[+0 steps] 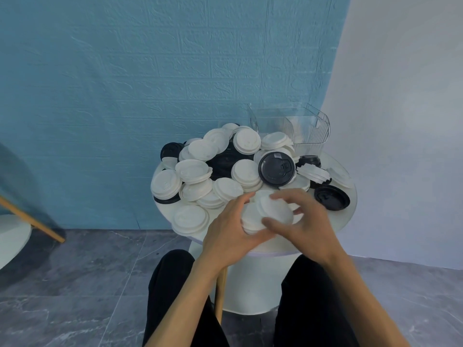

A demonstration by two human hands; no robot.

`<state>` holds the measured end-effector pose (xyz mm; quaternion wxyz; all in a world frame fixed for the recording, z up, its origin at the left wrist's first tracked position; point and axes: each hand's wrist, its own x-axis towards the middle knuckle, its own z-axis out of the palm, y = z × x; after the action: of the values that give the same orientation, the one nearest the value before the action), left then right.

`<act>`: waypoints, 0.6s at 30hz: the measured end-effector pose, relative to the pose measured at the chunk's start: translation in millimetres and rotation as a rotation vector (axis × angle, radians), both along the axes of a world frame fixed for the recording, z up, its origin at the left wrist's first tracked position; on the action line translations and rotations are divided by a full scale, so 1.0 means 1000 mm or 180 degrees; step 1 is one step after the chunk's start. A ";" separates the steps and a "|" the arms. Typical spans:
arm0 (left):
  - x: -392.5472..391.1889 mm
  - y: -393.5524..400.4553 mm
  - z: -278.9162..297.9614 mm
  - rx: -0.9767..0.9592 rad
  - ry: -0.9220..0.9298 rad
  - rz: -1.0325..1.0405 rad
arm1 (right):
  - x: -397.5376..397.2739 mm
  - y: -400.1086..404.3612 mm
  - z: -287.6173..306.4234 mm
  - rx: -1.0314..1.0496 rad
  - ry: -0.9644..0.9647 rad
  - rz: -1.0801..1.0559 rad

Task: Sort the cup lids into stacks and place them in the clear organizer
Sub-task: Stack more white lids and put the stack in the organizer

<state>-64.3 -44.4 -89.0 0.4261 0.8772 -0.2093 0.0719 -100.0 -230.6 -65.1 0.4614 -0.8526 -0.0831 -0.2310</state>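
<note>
A heap of white cup lids (246, 142) and black cup lids (276, 169) covers a small round white table (348, 216). At the table's near edge both hands hold a short stack of white lids (273, 212). My left hand (229, 230) grips the stack from the left and below. My right hand (304, 221) curls its thumb and fingers round the top lid from the right. The clear organizer (300, 126) stands at the table's back right; its visible compartments look bare.
A loose black lid (332, 197) lies at the table's right edge, a white lid (190, 219) at the near left. Blue brick-pattern wall behind, white backdrop to the right. My knees flank the table's pedestal. A wooden leg (32, 221) and another white surface sit far left.
</note>
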 end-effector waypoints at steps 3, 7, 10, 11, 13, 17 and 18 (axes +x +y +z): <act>0.000 0.002 0.001 -0.0031 0.0042 -0.0035 | 0.014 0.011 -0.007 -0.0201 0.0250 0.0281; 0.001 0.002 0.000 0.0041 0.0029 -0.0077 | 0.028 0.019 -0.013 -0.0334 0.0451 0.0491; 0.002 0.001 -0.002 -0.0033 0.0087 -0.0052 | 0.028 0.017 -0.015 -0.0540 0.0428 0.0636; 0.002 0.000 -0.002 -0.0057 0.0087 -0.0041 | 0.027 0.014 -0.014 -0.0512 0.0438 0.0740; 0.000 -0.001 -0.002 -0.0068 0.0060 -0.0031 | 0.027 0.007 -0.011 -0.0070 0.0450 0.0795; 0.001 -0.001 -0.003 0.0024 0.0122 -0.0116 | 0.046 -0.017 -0.013 -0.0041 -0.0036 0.0040; 0.002 0.000 -0.003 0.0036 0.0132 -0.0131 | 0.052 -0.021 -0.015 -0.0232 -0.0036 0.0036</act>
<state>-62.6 -44.4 -92.2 0.4267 0.8764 -0.2189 0.0437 -48.0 -251.9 -80.4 0.4308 -0.8670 -0.0989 -0.2300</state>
